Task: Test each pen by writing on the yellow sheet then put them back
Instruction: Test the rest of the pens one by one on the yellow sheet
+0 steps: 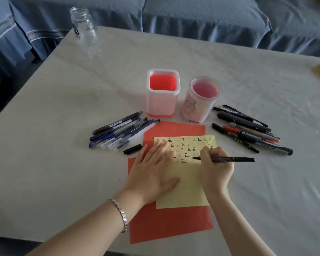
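Observation:
The yellow sheet (187, 193) lies on red paper (166, 226) and carries rows of written marks across its top. My left hand (153, 172) presses flat on the sheet's left side, fingers straight. My right hand (217, 167) grips a black marker (235, 159), uncapped, its tip at the sheet just right of the last mark. Its black cap (133, 149) lies on the table left of the papers. One pile of pens (122, 132) lies at the left, another pile of markers (248, 130) at the right.
Two empty holders stand behind the paper: a square one with a red bottom (163, 95) and a round pink one (201, 100). A clear glass jar (84, 26) stands at the table's far left corner. A blue-covered sofa (192, 15) runs behind the table.

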A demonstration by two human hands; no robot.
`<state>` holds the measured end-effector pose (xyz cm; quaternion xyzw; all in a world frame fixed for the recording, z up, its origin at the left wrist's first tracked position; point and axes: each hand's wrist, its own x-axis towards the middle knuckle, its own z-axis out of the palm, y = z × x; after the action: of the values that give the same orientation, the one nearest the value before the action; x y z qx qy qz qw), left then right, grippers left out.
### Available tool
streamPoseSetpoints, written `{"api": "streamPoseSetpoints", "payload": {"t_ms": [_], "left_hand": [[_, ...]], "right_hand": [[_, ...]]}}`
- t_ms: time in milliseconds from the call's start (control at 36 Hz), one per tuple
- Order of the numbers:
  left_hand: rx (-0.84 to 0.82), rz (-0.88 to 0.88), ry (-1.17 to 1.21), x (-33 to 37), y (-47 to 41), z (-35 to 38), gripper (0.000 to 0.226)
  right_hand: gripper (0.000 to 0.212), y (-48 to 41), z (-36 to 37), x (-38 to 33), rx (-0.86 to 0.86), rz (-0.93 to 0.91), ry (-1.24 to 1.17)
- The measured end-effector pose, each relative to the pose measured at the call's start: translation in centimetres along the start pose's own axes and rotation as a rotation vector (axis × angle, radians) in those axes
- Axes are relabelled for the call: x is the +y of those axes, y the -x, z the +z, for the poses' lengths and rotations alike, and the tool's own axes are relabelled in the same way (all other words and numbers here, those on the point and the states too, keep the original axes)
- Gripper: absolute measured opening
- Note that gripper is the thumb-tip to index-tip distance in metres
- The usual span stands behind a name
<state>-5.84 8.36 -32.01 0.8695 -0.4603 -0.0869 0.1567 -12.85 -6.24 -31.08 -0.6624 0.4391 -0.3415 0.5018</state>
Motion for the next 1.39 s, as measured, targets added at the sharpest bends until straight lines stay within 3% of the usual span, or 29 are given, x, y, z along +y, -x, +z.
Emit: {"api": "streamPoseSetpoints", "payload": {"t_ms": [139, 250, 306, 361, 583, 639, 722, 833, 889, 1083, 1389], "left_hand": [[0.188, -0.004, 0.005, -0.6, 0.3, -0.1, 0.042], [0.35, -0.094, -0.112, -1.8, 0.0, -1.4, 0.051], [0.381, -0.169, -0.149, -2.5, -0.2, -2.3, 0.041], [0.35, -0.211, -0.208, -3.1, -0.3, -3.0, 0.03], [0.126, -0.238, -0.315, -3.5, -0.3, -4.2, 0.032], [0.123, -0.242, -0.228, -3.1, 0.0, -4.3, 0.025], [0.101, -0.268, 0.098, -2.0, 0.1, -4.5, 0.007], [0.127, -0.33, 0.653, 0.5, -0.2, -5.5, 0.005], [0.146, -0.303, 0.815, 1.6, -0.2, -6.2, 0.007], [0.147, -0.23, 0.949, 3.5, -0.1, -7.4, 0.013], [0.097, -0.182, 0.97, 5.0, 0.7, -8.2, 0.016]], "right_hand": [[0.027, 0.0, -1.7, -0.2, -0.116, 0.014, -0.001], [0.025, 0.1, -3.0, -0.4, -0.203, -0.003, 0.021], [0.026, 0.1, -3.4, -0.5, -0.237, -0.005, 0.031], [0.026, 0.2, -3.7, -0.7, -0.266, -0.005, 0.032], [0.018, 0.9, -4.3, -2.4, -0.368, 0.076, -0.014], [0.022, 1.1, -4.4, -3.0, -0.391, 0.071, -0.009], [0.025, 1.3, -4.7, -4.0, -0.391, 0.072, -0.03], [0.024, 1.3, -5.2, -5.7, -0.363, 0.133, -0.159], [0.024, 1.3, -5.5, -6.6, -0.366, 0.171, -0.237], [0.029, 1.7, -6.4, -8.5, -0.39, 0.138, -0.334], [0.029, 2.4, -6.7, -9.1, -0.419, 0.042, -0.245]]}}
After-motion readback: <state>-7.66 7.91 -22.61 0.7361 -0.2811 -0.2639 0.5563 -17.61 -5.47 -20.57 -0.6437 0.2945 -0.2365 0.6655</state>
